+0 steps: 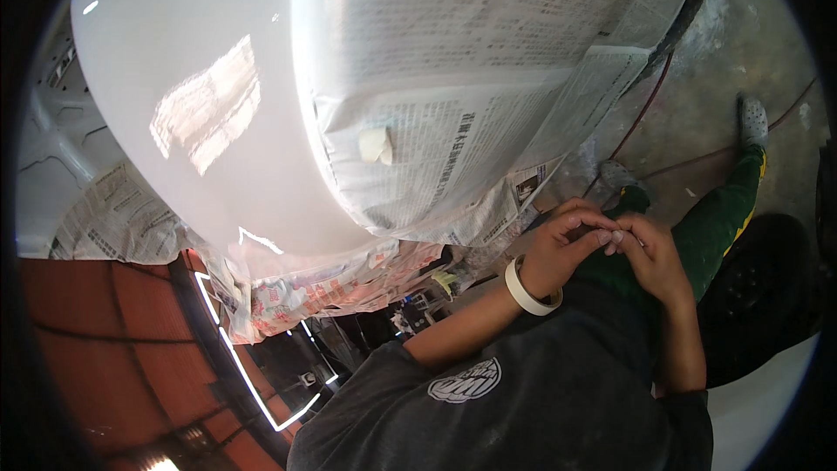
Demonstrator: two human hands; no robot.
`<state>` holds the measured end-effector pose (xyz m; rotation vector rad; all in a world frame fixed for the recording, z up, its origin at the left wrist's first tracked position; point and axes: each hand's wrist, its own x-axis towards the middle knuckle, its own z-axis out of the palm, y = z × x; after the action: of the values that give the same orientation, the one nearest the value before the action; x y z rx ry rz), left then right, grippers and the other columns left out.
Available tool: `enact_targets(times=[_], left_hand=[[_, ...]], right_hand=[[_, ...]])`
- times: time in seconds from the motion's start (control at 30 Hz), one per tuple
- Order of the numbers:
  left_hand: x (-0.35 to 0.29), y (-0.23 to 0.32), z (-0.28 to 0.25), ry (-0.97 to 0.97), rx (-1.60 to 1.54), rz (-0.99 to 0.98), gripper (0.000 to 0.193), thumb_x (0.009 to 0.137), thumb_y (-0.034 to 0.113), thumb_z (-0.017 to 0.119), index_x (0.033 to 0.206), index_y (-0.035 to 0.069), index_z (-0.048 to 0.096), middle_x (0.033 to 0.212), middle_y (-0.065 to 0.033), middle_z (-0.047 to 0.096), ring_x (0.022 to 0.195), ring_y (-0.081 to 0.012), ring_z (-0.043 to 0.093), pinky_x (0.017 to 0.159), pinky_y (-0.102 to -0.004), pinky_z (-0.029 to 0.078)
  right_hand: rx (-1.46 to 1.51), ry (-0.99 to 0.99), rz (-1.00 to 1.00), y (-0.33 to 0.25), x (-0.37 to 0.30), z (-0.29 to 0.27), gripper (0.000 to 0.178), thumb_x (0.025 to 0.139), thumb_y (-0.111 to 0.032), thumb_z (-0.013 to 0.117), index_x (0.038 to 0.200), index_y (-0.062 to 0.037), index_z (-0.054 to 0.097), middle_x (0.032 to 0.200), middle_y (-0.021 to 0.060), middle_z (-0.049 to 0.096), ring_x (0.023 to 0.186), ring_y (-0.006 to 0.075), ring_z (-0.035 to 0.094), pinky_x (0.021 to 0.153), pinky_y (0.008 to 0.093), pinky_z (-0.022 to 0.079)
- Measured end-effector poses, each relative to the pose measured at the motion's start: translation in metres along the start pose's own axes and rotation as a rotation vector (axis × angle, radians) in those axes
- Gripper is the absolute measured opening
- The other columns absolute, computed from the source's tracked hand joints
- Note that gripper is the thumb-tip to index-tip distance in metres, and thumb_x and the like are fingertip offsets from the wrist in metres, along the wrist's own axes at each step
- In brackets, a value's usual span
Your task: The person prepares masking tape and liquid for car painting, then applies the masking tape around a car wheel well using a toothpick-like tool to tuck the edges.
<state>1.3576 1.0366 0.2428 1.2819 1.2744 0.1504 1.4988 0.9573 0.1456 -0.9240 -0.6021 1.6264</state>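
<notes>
My left hand (571, 242) and my right hand (652, 253) meet in front of my body, their fingertips pinched together. Whatever is between the fingers, if anything, is too small or hidden to tell. A thick off-white ring (532, 290), like a roll of tape, circles my left wrist. Nearest to my hands is a sheet of newspaper (488, 218) along the lower edge of a covered car body. A small cream folded piece (377, 146) rests on the newspaper covering (453, 44). Beside that covering curves a smooth light grey car panel (192, 183), with bright light reflections on it.
More paper, printed in red (349, 283), hangs along the panel's lower edge. A dark red hose (649, 109) crosses the concrete floor (697, 61) near my feet. A dark perforated object (750, 288) stands at the right. Lit strip lights (248, 375) show at the lower left.
</notes>
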Motion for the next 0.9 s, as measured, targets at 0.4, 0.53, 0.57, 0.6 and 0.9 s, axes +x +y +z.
enact_targets(times=[0.4,0.53,0.57,0.6,0.9], left_hand=[[-0.009,0.030,-0.004,-0.007,-0.205,0.164,0.009,0.085,-0.002,0.066,0.093,0.002,0.065,0.098,-0.0062,0.056,0.092,-0.0138,0.054,0.084,-0.0263,0.042],[-0.030,0.055,-0.019,-0.006,-0.282,0.325,0.011,0.084,-0.002,0.068,0.094,0.002,0.066,0.097,-0.0062,0.057,0.090,-0.0130,0.055,0.081,-0.0250,0.044],[-0.036,0.060,-0.026,-0.004,-0.283,0.357,0.011,0.084,-0.002,0.068,0.094,0.002,0.066,0.097,-0.0061,0.057,0.089,-0.0128,0.055,0.080,-0.0248,0.044],[-0.043,0.063,-0.032,-0.003,-0.286,0.390,0.011,0.084,-0.003,0.068,0.094,0.002,0.066,0.096,-0.0061,0.057,0.088,-0.0126,0.056,0.079,-0.0246,0.045],[-0.083,0.056,-0.086,0.112,-0.480,0.614,0.013,0.083,-0.003,0.069,0.095,0.001,0.068,0.094,-0.0060,0.060,0.088,-0.0131,0.059,0.078,-0.0240,0.047]], right_hand=[[-0.166,0.060,-0.182,-0.070,0.004,0.010,0.010,0.082,0.000,0.068,0.090,0.0027,0.064,0.083,0.0108,0.063,0.075,0.0193,0.062,0.067,0.0290,0.047],[-0.303,0.025,-0.264,-0.113,0.000,0.040,0.009,0.081,0.000,0.068,0.088,0.0024,0.063,0.084,0.0113,0.063,0.075,0.0209,0.061,0.067,0.0296,0.047],[-0.326,0.023,-0.264,-0.121,0.000,0.049,0.009,0.081,0.000,0.068,0.088,0.0024,0.062,0.084,0.0115,0.062,0.075,0.0212,0.061,0.067,0.0297,0.047],[-0.404,0.015,-0.350,-0.129,0.002,0.059,0.008,0.082,-0.001,0.067,0.087,0.0022,0.061,0.084,0.0112,0.062,0.073,0.0213,0.060,0.065,0.0298,0.046],[-0.621,-0.142,-0.314,-0.153,0.013,0.138,0.006,0.090,-0.005,0.062,0.093,0.0000,0.060,0.086,0.0080,0.061,0.076,0.0167,0.058,0.066,0.0277,0.045]])
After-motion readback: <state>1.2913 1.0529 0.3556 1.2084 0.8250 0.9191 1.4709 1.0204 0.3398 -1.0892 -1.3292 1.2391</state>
